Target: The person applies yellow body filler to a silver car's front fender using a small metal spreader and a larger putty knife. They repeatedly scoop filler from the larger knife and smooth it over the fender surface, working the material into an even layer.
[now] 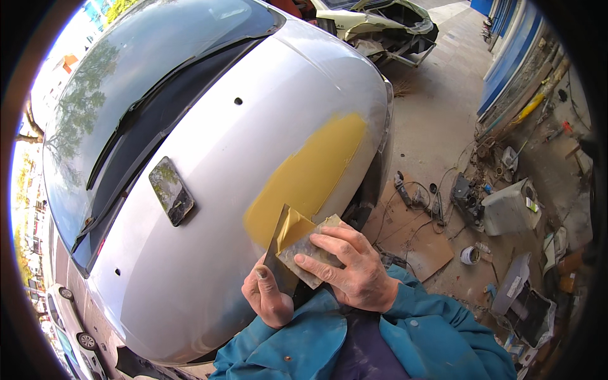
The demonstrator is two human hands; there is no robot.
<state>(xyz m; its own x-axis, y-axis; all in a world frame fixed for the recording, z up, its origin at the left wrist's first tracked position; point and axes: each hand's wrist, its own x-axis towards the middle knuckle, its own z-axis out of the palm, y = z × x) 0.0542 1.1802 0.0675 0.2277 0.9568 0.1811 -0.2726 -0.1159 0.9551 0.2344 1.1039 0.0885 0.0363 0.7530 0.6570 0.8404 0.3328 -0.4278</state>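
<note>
A silver car hood (pixel 171 285) fills the middle, with a long patch of yellow filler (pixel 310 171) on its right side. My left hand (pixel 269 291) grips a dark, thin spreader (pixel 275 247) that carries yellow paste on its upper part. My right hand (pixel 348 266) holds a translucent, grimy plate (pixel 329 223) with yellow paste against that spreader, fingers lying across the plate. Both hands are just below the patch, over the hood's lower right edge.
A phone (pixel 171 190) lies on the hood near the windshield (pixel 152 31). A damaged car (pixel 373 28) stands behind. On the right ground are cardboard (pixel 421 250), power tools (pixel 437 209), a grey container (pixel 510 206) and a small tub (pixel 469 255), beside blue shutters (pixel 500 69).
</note>
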